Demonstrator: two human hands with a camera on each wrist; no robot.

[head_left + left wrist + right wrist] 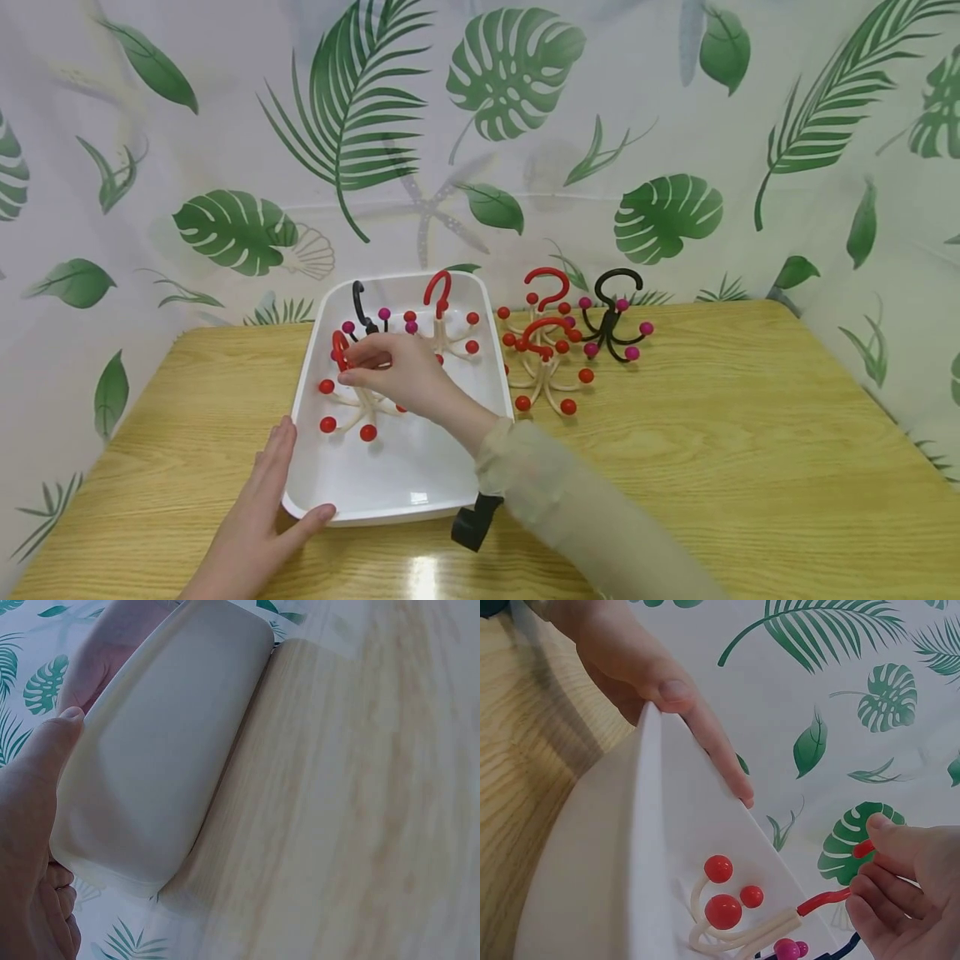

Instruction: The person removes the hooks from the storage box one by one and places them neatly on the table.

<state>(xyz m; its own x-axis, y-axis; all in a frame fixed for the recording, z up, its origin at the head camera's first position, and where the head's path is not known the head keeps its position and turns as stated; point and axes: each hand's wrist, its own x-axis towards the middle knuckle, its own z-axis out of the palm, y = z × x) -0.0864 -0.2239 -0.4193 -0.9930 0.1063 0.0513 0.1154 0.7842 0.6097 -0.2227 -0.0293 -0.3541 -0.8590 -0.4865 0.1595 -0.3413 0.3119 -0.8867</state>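
Note:
My right hand (405, 371) pinches the red hook handle of a claw-shaped massager (365, 400) with cream prongs and red ball tips. That massager stands upright in the left part of a white tray (382, 483). In the right wrist view, thumb and fingers of the right hand (907, 889) close round the red hook. My left hand (258, 508) rests against the tray's near left corner, fingers straight along the outer side and thumb at the front rim. Behind in the tray stand another red-hooked massager (441, 333) and a black one (362, 308), partly hidden by the right hand.
On the wooden table (712, 467), right of the tray, two red-hooked massagers (546, 383) stand close together, beside a black massager (611, 321) with pink balls. A leaf-print cloth (525, 167) hangs behind the table. A black wrist-worn device (474, 523) hangs below the right sleeve.

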